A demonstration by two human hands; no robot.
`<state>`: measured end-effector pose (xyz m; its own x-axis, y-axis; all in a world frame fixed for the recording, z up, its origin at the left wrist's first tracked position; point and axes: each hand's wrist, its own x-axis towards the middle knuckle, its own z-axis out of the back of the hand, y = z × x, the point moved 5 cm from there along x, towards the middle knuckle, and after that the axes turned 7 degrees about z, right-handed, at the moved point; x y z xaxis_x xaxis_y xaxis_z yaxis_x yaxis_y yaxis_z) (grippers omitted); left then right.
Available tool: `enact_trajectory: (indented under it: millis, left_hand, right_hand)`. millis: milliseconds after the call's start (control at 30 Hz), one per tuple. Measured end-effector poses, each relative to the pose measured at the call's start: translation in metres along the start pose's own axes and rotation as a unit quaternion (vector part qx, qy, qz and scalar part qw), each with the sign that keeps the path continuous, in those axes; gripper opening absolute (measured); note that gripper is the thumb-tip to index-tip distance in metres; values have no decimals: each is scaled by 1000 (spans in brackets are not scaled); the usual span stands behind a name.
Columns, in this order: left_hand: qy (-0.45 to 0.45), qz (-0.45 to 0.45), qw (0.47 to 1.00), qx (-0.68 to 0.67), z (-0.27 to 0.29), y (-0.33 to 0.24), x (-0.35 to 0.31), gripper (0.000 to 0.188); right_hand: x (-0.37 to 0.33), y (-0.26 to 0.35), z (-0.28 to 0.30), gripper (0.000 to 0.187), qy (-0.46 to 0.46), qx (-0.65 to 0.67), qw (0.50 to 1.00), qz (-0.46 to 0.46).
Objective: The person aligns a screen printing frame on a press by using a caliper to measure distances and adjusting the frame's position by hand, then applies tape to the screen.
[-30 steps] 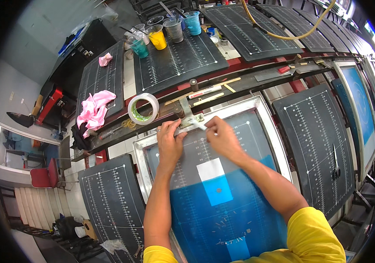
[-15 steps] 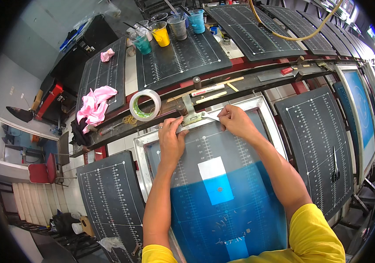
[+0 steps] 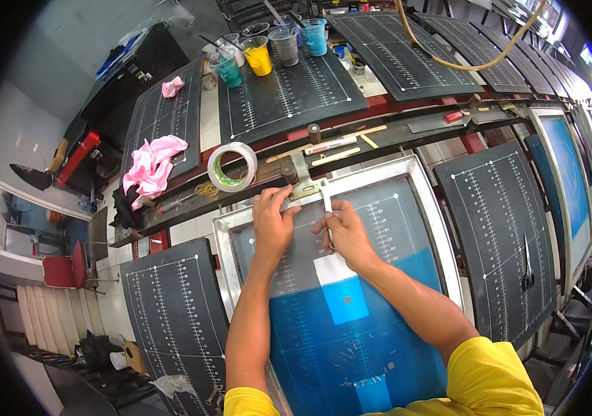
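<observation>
Cup of green paint (image 3: pixel 227 71) stands past the silver frame (image 3: pixel 425 208), then a cup of yellow (image 3: pixel 259 61). The left hand (image 3: pixel 273 220) bends its fingers on the frame's top edge; I cannot tell if they grip. Past the frame come a cup of grey (image 3: pixel 285 48) and a cup of blue (image 3: pixel 315 40). Over its top, a pale wrench (image 3: pixel 327 197) is in the closed fingers of the right hand (image 3: pixel 346 236).

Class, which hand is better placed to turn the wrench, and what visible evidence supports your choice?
Probably the right hand: it grips the wrench, whose far end sits at the metal bracket. The left hand shows no tool and rests at the frame's far edge, beside the bracket.
</observation>
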<state>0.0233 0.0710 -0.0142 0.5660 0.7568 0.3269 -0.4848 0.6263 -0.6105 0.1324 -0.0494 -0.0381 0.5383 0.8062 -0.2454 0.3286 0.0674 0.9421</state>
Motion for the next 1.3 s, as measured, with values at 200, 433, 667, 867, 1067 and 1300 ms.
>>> enact_trajectory:
  millis: [200, 433, 667, 867, 1067, 1300]
  left_hand:
    - [4, 29, 998, -61, -1, -1, 2, 39]
    - [-14, -15, 997, -71, 1, 4, 2, 36]
    - [-6, 7, 999, -53, 1, 1, 1, 39]
    - [-19, -1, 999, -48, 0, 4, 1, 39]
    - [-28, -25, 998, -47, 4, -8, 1, 35]
    - [-8, 4, 999, -44, 0, -2, -1, 35]
  right_hand:
    - [16, 16, 17, 21, 46, -224, 968, 99]
    - [47, 26, 16, 14, 85, -234, 965, 82]
    - [73, 57, 15, 11, 154, -319, 935, 13]
    - [48, 14, 3, 15, 104, -202, 974, 4]
    - [25, -8, -10, 18, 15, -91, 996, 16]
    - [10, -13, -26, 16, -6, -89, 995, 34]
